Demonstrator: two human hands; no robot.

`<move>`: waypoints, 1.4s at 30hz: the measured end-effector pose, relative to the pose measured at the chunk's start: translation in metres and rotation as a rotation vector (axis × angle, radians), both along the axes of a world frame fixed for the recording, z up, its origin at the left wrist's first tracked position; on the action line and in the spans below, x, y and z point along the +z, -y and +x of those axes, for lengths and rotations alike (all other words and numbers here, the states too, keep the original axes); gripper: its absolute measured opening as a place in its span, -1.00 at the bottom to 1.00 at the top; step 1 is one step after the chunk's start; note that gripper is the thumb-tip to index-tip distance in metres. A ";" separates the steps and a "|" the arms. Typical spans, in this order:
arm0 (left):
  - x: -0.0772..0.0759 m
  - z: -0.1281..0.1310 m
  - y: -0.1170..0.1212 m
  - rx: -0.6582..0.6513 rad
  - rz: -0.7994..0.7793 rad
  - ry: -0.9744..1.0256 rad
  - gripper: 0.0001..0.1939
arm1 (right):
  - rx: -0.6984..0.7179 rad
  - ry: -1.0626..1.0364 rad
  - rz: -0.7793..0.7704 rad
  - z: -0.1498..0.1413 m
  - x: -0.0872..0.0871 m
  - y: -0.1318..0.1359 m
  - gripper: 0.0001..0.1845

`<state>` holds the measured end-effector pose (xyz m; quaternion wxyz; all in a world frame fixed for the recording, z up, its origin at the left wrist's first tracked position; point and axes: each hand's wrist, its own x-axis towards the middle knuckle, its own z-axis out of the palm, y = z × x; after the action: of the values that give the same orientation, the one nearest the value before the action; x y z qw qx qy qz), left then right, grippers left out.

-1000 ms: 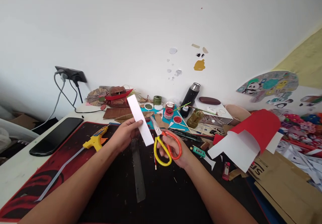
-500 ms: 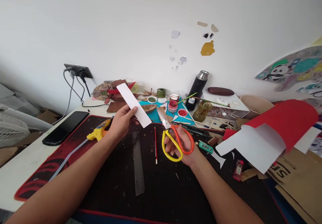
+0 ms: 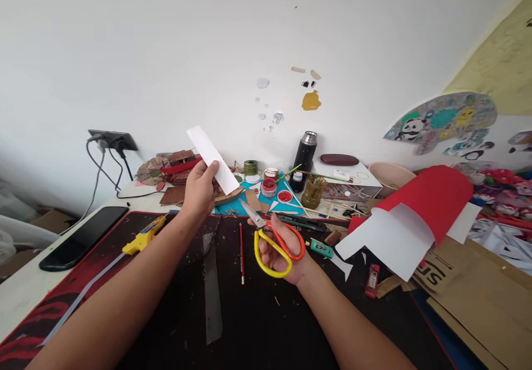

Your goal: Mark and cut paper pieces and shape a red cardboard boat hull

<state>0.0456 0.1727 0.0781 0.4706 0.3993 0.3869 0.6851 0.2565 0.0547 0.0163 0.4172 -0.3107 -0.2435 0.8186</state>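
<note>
My left hand (image 3: 200, 186) pinches a white paper strip (image 3: 211, 158) between thumb and fingers, holding it tilted above the desk. In my right hand (image 3: 286, 248) is a pair of scissors (image 3: 258, 221) with one yellow and one orange handle loop; the blades point up and left and look closed. The scissors and the strip are apart. Below and between my hands a red pencil (image 3: 241, 253) lies on the dark mat, with a clear ruler-like strip (image 3: 213, 292) to its left.
Left of my forearm lie a yellow glue gun (image 3: 143, 236) and a black phone (image 3: 83, 238). Behind are paint pots (image 3: 269, 187), a black thermos (image 3: 305, 153) and a glass jar (image 3: 313, 191). At right, curled red paper (image 3: 432, 198) rests near a teal box cutter (image 3: 321, 248) and cardboard (image 3: 477, 298).
The camera view has swung right, so the desk items sit further left. Both hands keep their hold on the paper strip and the scissors; the strip is tilted slightly differently.
</note>
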 end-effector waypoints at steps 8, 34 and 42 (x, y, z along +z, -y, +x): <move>-0.016 -0.006 0.025 -0.143 -0.152 -0.024 -0.62 | -0.041 -0.002 0.229 -0.007 -0.002 0.012 -0.38; -0.011 -0.005 0.047 -0.121 -0.053 -0.049 -0.60 | -0.075 0.135 0.298 -0.006 0.017 0.011 -0.18; -0.012 -0.009 0.042 -0.013 0.027 -0.012 -0.61 | -0.115 0.483 0.544 -0.016 0.014 0.022 -0.25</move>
<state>0.0367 0.1303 0.0664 0.4674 0.4122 0.3779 0.6847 0.2406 0.0331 0.0307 0.4605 -0.3858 -0.5257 0.6023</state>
